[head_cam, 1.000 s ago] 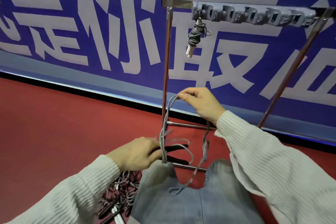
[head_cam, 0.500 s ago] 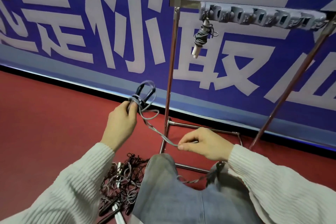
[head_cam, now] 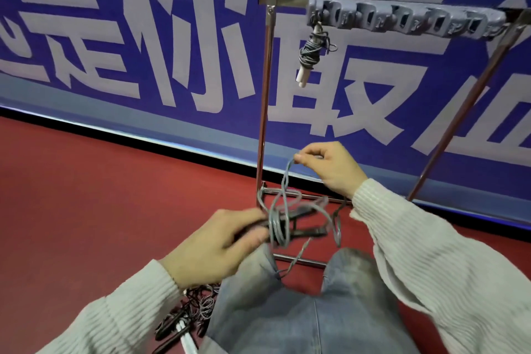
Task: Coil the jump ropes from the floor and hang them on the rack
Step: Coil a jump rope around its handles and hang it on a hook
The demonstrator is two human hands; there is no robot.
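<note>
grey rope (head_cam: pixel 283 195) runs between both hands: the left hand (head_cam: pixel 218 247) grips its black handles (head_cam: pixel 298 221) with coils wound round them, the right hand (head_cam: pixel 330 167) pinches a strand higher up. one coiled rope (head_cam: pixel 310 52) hangs on the rack (head_cam: pixel 264 95); more lie tangled on the red floor (head_cam: pixel 86 195). the blue banner (head_cam: pixel 115 23) bears large white chinese characters (cropped, "你" and "取" legible).

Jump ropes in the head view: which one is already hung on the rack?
The coiled rope with white handles, hanging from the leftmost hook of the rack. The rope with black handles is in both hands; the rest lie tangled on the floor.
</note>
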